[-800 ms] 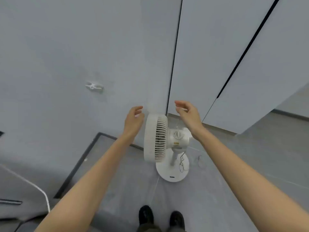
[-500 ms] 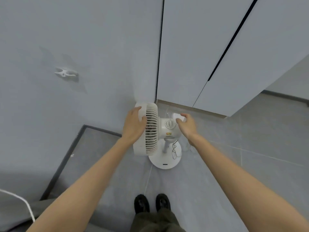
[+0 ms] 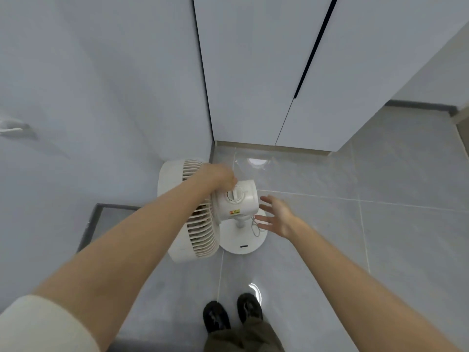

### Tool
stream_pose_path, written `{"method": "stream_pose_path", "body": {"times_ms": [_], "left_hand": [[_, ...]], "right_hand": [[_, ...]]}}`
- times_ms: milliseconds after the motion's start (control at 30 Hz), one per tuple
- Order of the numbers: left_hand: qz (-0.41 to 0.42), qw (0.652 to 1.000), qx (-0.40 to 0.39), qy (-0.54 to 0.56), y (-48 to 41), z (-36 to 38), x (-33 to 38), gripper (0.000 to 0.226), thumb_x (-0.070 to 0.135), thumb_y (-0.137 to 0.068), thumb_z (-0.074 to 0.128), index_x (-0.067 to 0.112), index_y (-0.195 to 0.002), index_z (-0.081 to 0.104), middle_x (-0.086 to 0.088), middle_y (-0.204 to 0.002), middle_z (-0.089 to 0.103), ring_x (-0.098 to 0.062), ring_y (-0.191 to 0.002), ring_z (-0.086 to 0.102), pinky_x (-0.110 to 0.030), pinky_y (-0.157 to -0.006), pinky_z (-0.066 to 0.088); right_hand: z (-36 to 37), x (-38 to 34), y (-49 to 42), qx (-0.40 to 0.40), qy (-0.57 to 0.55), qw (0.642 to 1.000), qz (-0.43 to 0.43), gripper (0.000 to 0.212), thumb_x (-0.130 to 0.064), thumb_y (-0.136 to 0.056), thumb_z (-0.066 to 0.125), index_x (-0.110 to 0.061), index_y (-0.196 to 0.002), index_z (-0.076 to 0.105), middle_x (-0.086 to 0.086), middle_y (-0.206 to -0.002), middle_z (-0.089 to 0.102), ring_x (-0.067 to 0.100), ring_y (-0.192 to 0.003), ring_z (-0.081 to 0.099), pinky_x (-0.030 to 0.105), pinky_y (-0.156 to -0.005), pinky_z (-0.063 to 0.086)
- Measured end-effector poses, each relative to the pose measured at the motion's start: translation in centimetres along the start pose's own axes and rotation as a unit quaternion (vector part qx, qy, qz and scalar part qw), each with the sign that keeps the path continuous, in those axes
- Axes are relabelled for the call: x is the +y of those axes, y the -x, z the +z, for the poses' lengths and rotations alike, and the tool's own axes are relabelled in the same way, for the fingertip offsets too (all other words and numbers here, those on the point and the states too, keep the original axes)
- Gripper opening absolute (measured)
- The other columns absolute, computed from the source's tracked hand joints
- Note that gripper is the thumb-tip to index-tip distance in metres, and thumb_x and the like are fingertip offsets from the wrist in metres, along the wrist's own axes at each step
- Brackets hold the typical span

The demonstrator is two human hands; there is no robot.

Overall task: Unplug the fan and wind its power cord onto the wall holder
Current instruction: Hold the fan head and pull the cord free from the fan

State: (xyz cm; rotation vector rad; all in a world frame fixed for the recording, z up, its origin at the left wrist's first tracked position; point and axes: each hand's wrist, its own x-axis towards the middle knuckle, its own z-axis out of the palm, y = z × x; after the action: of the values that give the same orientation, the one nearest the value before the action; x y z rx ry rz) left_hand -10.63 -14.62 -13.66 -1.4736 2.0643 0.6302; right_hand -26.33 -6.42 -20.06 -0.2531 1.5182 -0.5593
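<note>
A white pedestal fan [image 3: 238, 199] stands on the tiled floor in the corner, its grille facing left and its round base [image 3: 243, 240] below. My left hand [image 3: 218, 177] grips the top of the fan where the grille meets the motor housing. To the right of the housing my right hand [image 3: 275, 217] is spread with straight fingers and holds nothing. A thin white cord [image 3: 255, 227] loops down by the stem onto the base. The white wall holder [image 3: 11, 127] sticks out of the wall at the far left edge.
Tall white cabinet doors [image 3: 253, 72] fill the back, with a wall on the left. A dark-framed floor recess [image 3: 101, 217] lies left of the fan. My shoes [image 3: 232, 316] stand on the tiles just behind the fan.
My left hand moved from the grille's front rim to the top of the fan behind the grille. My right hand let go of the housing's rear and spread. The view shifted right and closer.
</note>
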Motion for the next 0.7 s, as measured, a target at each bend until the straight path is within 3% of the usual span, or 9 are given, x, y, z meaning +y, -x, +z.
{"method": "stream_pose_path", "body": {"times_ms": [100,167,233,300,400,500,567,633,700], "left_hand": [[0.005,0.996,-0.079,0.033,-1.6,-0.5,0.3,0.053,0.038,-0.101,0.023,0.008,-0.141,0.042,-0.013,-0.149,0.040,-0.029,-0.135,0.039,-0.036,-0.108,0.030],[0.017,0.994,-0.090,0.054,-3.1,-0.6,0.9,0.053,0.038,-0.101,0.023,0.007,-0.138,0.045,-0.013,-0.147,0.041,-0.030,-0.133,0.041,-0.033,-0.105,0.032],[0.033,0.996,-0.042,0.073,-3.7,-0.1,1.3,0.044,0.036,-0.100,0.028,0.010,-0.112,0.061,-0.013,-0.128,0.058,-0.030,-0.112,0.053,-0.031,-0.089,0.037],[0.045,0.994,0.025,0.101,-4.4,0.7,1.7,0.041,0.036,-0.097,0.032,0.009,-0.083,0.060,-0.009,-0.093,0.064,-0.026,-0.087,0.054,-0.032,-0.078,0.041],[0.053,0.990,0.071,0.109,-4.5,1.7,1.9,0.043,0.037,-0.094,0.034,0.007,-0.083,0.062,-0.007,-0.083,0.063,-0.024,-0.078,0.055,-0.034,-0.078,0.048],[0.045,0.987,0.112,0.107,-4.0,2.2,2.2,0.039,0.036,-0.095,0.034,0.011,-0.073,0.056,-0.005,-0.073,0.059,-0.025,-0.073,0.054,-0.032,-0.071,0.045],[0.040,0.984,0.135,0.108,-3.3,2.8,2.4,0.043,0.037,-0.096,0.032,0.007,-0.080,0.059,-0.004,-0.073,0.057,-0.024,-0.073,0.055,-0.031,-0.069,0.043],[0.047,0.980,0.160,0.106,-2.6,3.2,2.4,0.044,0.038,-0.097,0.031,0.009,-0.097,0.064,-0.004,-0.087,0.063,-0.026,-0.085,0.060,-0.032,-0.075,0.045],[0.053,0.978,0.176,0.103,-1.7,3.8,2.3,0.042,0.042,-0.097,0.031,0.020,-0.115,0.062,-0.001,-0.109,0.064,-0.026,-0.102,0.059,-0.035,-0.087,0.045]], "right_hand": [[-0.3,1.3,-1.9,0.012,0.009,1.000,0.020,0.042,-0.025,-0.101,0.037,-0.016,-0.141,0.045,0.006,-0.125,0.051,0.028,-0.102,0.054,0.042,-0.092,0.045],[-0.6,2.2,-3.6,-0.010,-0.015,0.999,0.046,0.043,-0.024,-0.101,0.038,-0.017,-0.143,0.042,0.007,-0.129,0.051,0.030,-0.103,0.054,0.044,-0.095,0.045],[-0.4,2.7,-4.9,-0.021,-0.018,0.998,0.057,0.043,-0.026,-0.101,0.039,-0.018,-0.143,0.040,0.008,-0.130,0.051,0.030,-0.104,0.055,0.044,-0.097,0.045],[-0.1,3.4,-6.4,-0.022,0.006,0.999,0.049,0.041,-0.028,-0.101,0.040,-0.019,-0.141,0.042,0.005,-0.122,0.053,0.029,-0.103,0.056,0.042,-0.097,0.046],[0.1,4.3,-7.9,-0.015,0.043,0.999,0.015,0.039,-0.028,-0.099,0.043,-0.020,-0.137,0.049,-0.001,-0.111,0.058,0.024,-0.099,0.059,0.036,-0.091,0.047],[-0.4,5.0,-9.2,0.004,0.078,0.996,-0.047,0.034,-0.015,-0.096,0.044,-0.022,-0.127,0.055,-0.001,-0.106,0.063,0.018,-0.085,0.063,0.031,-0.082,0.050],[-0.8,6.2,-10.3,0.017,0.117,0.988,-0.104,0.039,0.000,-0.091,0.045,-0.020,-0.123,0.057,0.001,-0.099,0.063,0.016,-0.078,0.060,0.028,-0.074,0.050],[-1.0,7.3,-11.6,0.027,0.216,0.962,-0.165,0.044,0.008,-0.083,0.054,-0.014,-0.120,0.060,0.000,-0.094,0.058,0.018,-0.086,0.056,0.028,-0.075,0.048],[-0.7,8.6,-13.2,0.048,0.326,0.921,-0.206,0.044,-0.002,-0.073,0.073,-0.017,-0.114,0.063,0.003,-0.105,0.054,0.022,-0.101,0.051,0.033,-0.085,0.047]]}}
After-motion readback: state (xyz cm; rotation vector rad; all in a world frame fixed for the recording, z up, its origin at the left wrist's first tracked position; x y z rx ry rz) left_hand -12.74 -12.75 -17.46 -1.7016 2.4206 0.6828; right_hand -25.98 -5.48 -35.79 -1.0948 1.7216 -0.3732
